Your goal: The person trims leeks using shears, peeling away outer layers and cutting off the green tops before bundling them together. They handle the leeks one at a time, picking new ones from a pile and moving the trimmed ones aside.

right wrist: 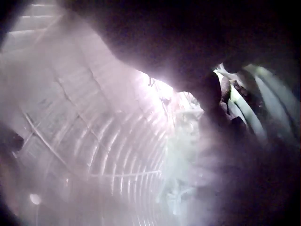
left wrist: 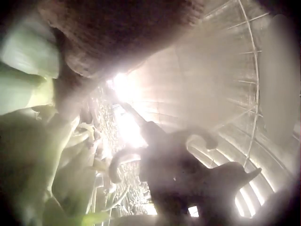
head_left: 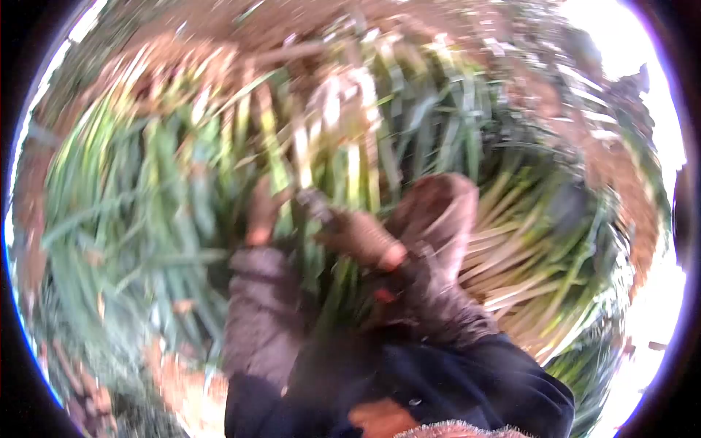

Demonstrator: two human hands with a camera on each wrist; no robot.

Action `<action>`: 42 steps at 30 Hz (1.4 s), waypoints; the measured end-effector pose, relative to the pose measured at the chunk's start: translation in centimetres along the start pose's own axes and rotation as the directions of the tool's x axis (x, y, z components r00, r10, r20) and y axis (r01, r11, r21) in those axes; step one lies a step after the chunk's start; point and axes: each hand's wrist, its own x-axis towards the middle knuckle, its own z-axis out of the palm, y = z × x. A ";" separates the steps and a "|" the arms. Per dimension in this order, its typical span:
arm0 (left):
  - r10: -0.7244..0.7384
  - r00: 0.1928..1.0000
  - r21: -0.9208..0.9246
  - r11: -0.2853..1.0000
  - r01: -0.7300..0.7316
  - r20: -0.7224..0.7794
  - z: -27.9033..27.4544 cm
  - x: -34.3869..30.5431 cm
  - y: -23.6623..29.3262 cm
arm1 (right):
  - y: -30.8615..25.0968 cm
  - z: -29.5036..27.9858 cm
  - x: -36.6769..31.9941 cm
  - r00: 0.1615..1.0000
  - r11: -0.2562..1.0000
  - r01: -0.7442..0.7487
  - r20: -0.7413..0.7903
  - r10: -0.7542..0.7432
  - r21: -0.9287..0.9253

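Observation:
Long green stalks with pale ends (head_left: 354, 171) lie before the person, blurred in the head view. The left hand (head_left: 266, 209) appears curled round green stalks (head_left: 280, 175); in the left wrist view its dark underside (left wrist: 127, 35) is beside thick stalks (left wrist: 28, 92). Just to its right, the right hand (head_left: 361, 237) grips a dark, partly shiny object (head_left: 315, 204) that points toward the left hand; its kind cannot be told. In the right wrist view the right hand (right wrist: 188, 42) is a dark shape, with pale green stalks (right wrist: 247, 113) beyond.
A bent knee (head_left: 438, 212) is close to the right hand. More stalks (head_left: 526, 248) lie in a heap at the right, and a broad spread of leaves (head_left: 161, 219) is at the left. Brown soil (head_left: 219, 25) shows behind. Ribbed, translucent sheeting (left wrist: 202, 84) arches overhead.

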 end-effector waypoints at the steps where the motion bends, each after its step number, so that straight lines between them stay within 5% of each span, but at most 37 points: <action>1: 0.021 0.999 -0.134 0.991 -0.015 0.042 0.3 -0.1 -1.2 | 1.0 1.0 -0.1 0.998 0.997 0.051 -0.031 -0.049 0.056; 2: 0.070 0.997 -0.013 0.997 -0.070 -0.024 0.8 0.1 -3.0 | 3.4 2.8 0.5 0.990 0.982 0.127 -0.080 -0.117 0.140; 4: 0.039 0.996 0.012 0.999 -0.038 -0.085 1.4 -1.6 -3.1 | 1.0 1.9 -1.4 0.999 0.999 0.033 0.002 -0.033 0.033; 5: -0.045 0.995 -0.092 0.995 0.038 -0.086 1.7 -2.4 -1.5 | 1.3 2.0 -2.0 0.999 0.998 -0.016 0.043 0.019 -0.059; 13: -0.133 0.987 0.160 0.976 0.146 -0.085 0.8 -3.1 0.6 | 2.4 3.0 0.0 1.000 0.994 0.009 -0.015 -0.010 -0.109; 24: -0.118 0.990 0.020 0.993 0.120 -0.079 1.2 -3.5 -0.1 | 1.3 2.1 9.3 0.985 0.975 0.120 -0.100 -0.141 -0.188; 30: -0.091 0.994 -0.038 0.995 0.088 -0.068 1.2 -3.7 -0.2 | 0.4 1.2 14.0 0.989 0.957 0.053 -0.116 -0.090 -0.287; 40: -0.073 0.987 0.093 0.992 0.087 -0.142 1.0 -4.8 2.5 | -0.3 -0.6 21.1 0.984 0.941 0.034 -0.155 -0.091 -0.338; 42: -0.039 0.987 0.117 0.992 0.058 -0.159 1.2 -4.9 2.2 | -0.2 -0.8 23.7 0.987 0.935 -0.059 -0.160 0.003 -0.349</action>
